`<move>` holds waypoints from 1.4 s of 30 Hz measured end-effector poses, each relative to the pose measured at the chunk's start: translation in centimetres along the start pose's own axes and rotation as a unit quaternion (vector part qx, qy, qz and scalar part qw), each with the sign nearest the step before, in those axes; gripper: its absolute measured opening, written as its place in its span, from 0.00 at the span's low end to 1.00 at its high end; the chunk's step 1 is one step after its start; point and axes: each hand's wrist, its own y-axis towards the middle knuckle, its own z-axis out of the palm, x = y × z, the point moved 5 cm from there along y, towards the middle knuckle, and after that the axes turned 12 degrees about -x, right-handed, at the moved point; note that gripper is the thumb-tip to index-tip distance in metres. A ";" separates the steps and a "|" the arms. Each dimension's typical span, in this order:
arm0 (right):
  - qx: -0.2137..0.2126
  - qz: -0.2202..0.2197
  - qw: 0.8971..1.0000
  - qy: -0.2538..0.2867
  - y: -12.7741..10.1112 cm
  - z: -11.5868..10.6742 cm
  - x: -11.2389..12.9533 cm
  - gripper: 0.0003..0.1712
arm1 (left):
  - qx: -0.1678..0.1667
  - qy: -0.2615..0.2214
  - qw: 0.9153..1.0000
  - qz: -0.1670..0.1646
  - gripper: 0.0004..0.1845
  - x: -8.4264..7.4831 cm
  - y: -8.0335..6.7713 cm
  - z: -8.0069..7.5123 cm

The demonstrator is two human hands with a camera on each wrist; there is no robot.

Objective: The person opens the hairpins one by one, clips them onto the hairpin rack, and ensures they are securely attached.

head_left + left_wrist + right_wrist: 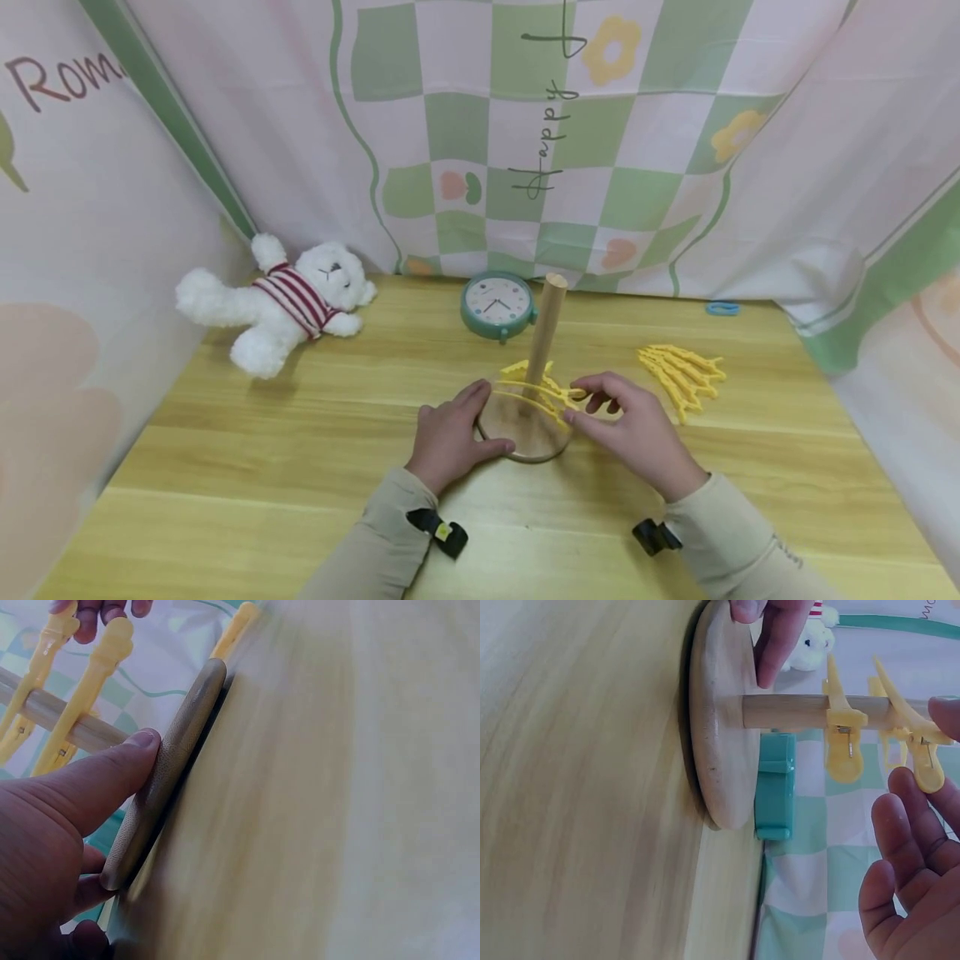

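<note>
A wooden stand (548,325) with an upright post and a round base (724,727) stands before me. My left hand (450,429) holds the base at its left edge, thumb (127,769) on top near the rim. Yellow alligator clips are clamped across the post, one above another. The handle end of the upper clip (928,765) is pinched between thumb and fingers of my right hand (637,429). Just below it, closer to the base, sits another yellow clip (845,759) with its metal spring showing. Its long prongs straddle the post.
Several more yellow clips (682,379) lie fanned out to the right of the stand. A teal clock (497,305) is behind it. A white teddy bear (288,304) in a striped shirt lies back left, and a small blue object (722,308) is by the curtain.
</note>
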 end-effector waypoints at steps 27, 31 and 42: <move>-0.064 -0.031 0.997 -0.038 1.3 2.1 1.7 0.13 | -0.031 -0.007 0.999 -0.024 0.50 -0.5 0.2 0.1; -0.084 -0.079 0.992 -0.050 1.3 2.1 2.0 0.10 | -0.023 0.016 0.999 -0.018 0.52 -0.7 0.3 0.1; -0.111 -0.131 0.983 -0.067 1.1 2.1 2.4 0.10 | -0.011 0.020 1.000 -0.003 0.53 -1.0 0.3 -0.1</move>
